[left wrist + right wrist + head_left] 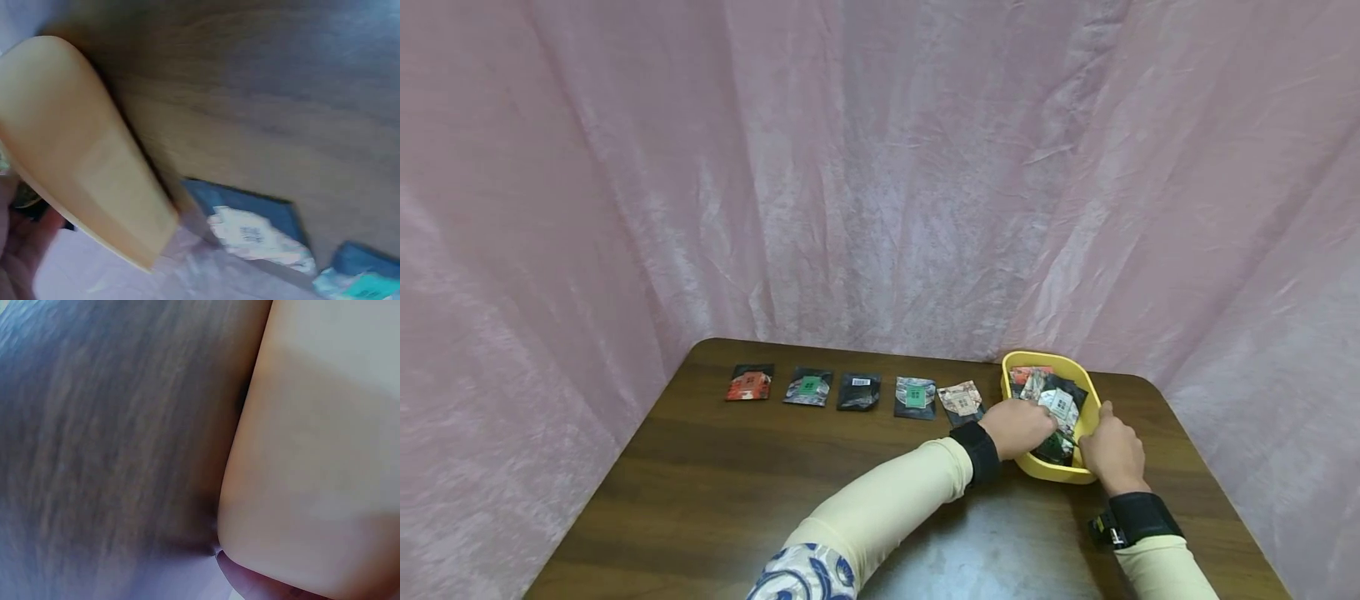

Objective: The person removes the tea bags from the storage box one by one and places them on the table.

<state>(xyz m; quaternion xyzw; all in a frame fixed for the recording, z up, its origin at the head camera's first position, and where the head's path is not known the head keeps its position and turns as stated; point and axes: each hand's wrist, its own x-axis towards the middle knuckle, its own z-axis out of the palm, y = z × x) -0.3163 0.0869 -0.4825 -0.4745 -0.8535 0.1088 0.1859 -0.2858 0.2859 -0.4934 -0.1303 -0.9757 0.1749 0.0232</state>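
A yellow basket (1051,472) stands at the back right of the table with several small flat packets in it, dark with printed labels. My left hand (1021,427) reaches over its near left rim, fingers bent down among the packets (1060,406). In the left wrist view, the fingers (45,232) are beside a dark packet past the basket wall (94,150); I cannot tell whether they pinch it. At the right rim, my right hand (1114,452) grips the basket, thumb toward the inside. The right wrist view shows mostly the basket's outer side (312,456), blurred.
Left of the basket, several packets lie in a row along the back of the table (760,483): one with a red label (750,383), others with green labels, a dark one with a barcode (859,392), and a beige one (961,402) nearest the basket. A pink curtain (880,183) hangs behind.
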